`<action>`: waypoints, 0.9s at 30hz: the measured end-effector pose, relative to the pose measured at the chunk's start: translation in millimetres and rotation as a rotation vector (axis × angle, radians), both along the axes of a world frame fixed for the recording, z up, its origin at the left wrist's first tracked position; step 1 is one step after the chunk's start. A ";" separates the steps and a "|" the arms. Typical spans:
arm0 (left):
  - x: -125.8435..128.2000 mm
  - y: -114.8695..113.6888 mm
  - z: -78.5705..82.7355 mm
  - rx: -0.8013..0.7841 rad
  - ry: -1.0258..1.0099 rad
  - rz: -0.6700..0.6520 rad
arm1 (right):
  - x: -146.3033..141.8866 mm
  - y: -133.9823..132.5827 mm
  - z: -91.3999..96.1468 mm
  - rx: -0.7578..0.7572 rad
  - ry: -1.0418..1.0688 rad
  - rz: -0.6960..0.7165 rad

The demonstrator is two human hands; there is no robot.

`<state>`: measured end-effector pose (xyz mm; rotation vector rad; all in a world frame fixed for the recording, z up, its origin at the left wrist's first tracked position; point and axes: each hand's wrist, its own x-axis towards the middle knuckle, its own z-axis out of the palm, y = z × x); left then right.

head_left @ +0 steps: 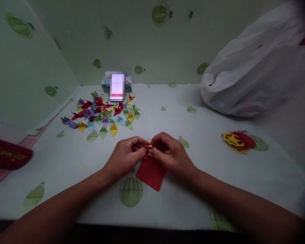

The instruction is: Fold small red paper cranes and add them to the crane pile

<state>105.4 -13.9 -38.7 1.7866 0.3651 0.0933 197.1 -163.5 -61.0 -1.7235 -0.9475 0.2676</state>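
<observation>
Head view: left hand (127, 153) and right hand (173, 152) pinch a small folded paper (149, 147) from opposite sides, probably steadying its creases, though the fingers partly hide it. Just below it lies a red sheet (152, 173); paper shapes (113, 129) sit farther left, apparently out of the way.

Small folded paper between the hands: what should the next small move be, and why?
Probably press its crease flatter with a gentle pinch. The left hand and right hand meet at the small orange-red folded paper, both holding it, just above the red square sheet. The paper's exact fold is too small to tell, so this is only a judgement.
</observation>
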 end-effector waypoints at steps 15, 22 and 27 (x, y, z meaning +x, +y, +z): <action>-0.6 0.6 -4.3 -0.069 0.030 -0.098 | 0.1 -1.6 -1.8 -0.036 -0.084 0.014; -0.3 0.3 -5.6 -0.073 0.049 -0.079 | 0.5 -0.5 -1.6 -0.004 -0.096 0.011; -1.8 -0.5 -6.3 -0.077 0.058 -0.078 | 0.8 -2.1 -1.0 0.024 -0.095 -0.002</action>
